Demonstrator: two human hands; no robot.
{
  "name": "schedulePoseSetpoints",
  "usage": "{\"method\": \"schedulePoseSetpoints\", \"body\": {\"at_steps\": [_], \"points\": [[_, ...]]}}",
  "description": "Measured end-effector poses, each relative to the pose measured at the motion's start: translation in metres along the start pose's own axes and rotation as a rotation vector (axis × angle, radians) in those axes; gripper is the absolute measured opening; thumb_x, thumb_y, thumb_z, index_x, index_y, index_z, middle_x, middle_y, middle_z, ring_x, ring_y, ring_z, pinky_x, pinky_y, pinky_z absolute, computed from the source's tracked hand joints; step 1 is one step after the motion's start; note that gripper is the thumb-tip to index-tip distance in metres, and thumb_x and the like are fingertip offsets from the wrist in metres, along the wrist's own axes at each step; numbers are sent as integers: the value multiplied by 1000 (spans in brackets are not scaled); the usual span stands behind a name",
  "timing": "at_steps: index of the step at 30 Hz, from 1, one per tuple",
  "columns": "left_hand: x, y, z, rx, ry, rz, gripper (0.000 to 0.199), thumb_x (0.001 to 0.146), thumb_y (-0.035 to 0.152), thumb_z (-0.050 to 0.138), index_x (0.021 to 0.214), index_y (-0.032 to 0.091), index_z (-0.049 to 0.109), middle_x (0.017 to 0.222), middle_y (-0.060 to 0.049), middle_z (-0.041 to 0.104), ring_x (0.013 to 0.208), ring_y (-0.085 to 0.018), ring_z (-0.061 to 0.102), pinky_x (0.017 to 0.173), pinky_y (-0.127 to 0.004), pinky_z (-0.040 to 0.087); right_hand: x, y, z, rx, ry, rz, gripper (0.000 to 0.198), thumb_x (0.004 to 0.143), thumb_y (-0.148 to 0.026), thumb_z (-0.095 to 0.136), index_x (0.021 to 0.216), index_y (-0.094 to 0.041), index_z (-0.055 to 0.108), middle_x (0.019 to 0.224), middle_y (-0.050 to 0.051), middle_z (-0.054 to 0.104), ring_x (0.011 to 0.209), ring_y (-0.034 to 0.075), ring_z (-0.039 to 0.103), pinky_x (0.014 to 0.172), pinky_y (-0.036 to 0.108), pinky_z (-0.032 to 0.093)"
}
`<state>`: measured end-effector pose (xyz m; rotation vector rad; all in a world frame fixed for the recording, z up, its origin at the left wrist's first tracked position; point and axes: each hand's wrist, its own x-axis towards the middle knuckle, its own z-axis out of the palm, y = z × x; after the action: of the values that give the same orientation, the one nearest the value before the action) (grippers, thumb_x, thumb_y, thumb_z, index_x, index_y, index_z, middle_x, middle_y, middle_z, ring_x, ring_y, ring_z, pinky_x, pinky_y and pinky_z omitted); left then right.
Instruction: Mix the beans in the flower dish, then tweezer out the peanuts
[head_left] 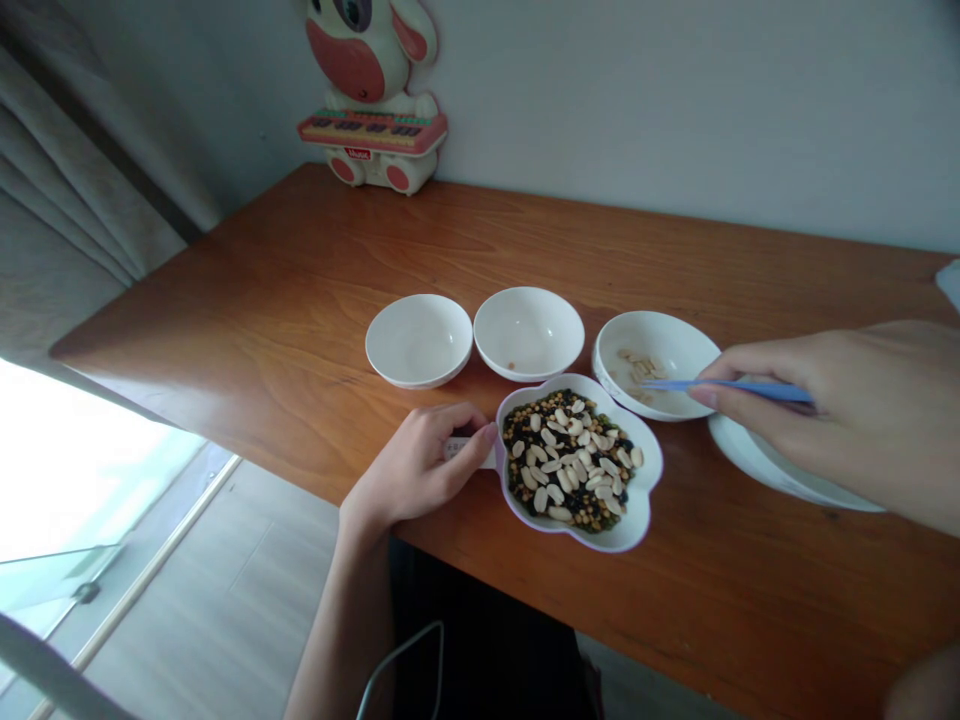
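Observation:
At the table's front edge, my left hand [427, 465] is closed round the short white handle of a scalloped, lilac-rimmed dish [640, 500]. Pale split peanuts [570, 465] lie in it over a mix of dark and small yellow beans or grains. My right hand [817, 400] pinches slim blue tweezers [739, 388], whose tips reach into the right white bowl [686, 345]. A few pale pieces [637, 370] that look like peanuts sit in that bowl, near the tips. Whether the tips grip a piece is too small to tell.
Two more white bowls stand to the left, the left bowl [420, 340] and the middle bowl [529, 330], which has a small brownish bit inside. A white plate or bowl [787, 470] lies partly under my right hand. A cow-shaped toy keyboard [371, 135] stands at the back.

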<state>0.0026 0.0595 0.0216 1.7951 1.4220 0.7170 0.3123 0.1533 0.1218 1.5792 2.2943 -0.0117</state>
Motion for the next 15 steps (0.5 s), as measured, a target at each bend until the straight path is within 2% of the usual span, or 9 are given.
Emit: {"method": "schedulePoseSetpoints", "body": {"at_steps": [4, 8, 12, 15], "points": [[0, 0, 0, 5, 3, 3, 40, 108, 41, 50, 82, 16, 68, 75, -1, 71, 66, -13, 61, 63, -26, 44, 0, -2, -1, 3, 38, -13, 40, 99, -46, 43, 91, -26, 76, 76, 8, 75, 53, 21, 57, 56, 35, 29], [0, 1, 0, 0, 1, -6, 40, 108, 41, 51, 82, 16, 68, 75, -1, 70, 66, -13, 60, 63, -26, 44, -3, -28, -10, 33, 6, -67, 37, 97, -44, 47, 76, -26, 72, 67, 6, 72, 52, 21, 58, 53, 34, 28], [-1, 0, 0, -3, -7, -9, 39, 108, 41, 51, 83, 16, 68, 75, -1, 70, 67, -12, 60, 64, -25, 43, -7, -54, -7, 125, 75, -207, 35, 98, -43, 52, 72, -25, 68, 59, 3, 66, 44, 18, 52, 48, 33, 24], [-1, 0, 0, -5, -5, -13, 39, 108, 41, 51, 83, 16, 68, 75, 0, 70, 67, -12, 60, 64, -26, 43, -8, -63, 2, 160, 162, -391, 34, 99, -33, 52, 70, -23, 66, 54, 1, 62, 39, 14, 45, 45, 31, 19]]}}
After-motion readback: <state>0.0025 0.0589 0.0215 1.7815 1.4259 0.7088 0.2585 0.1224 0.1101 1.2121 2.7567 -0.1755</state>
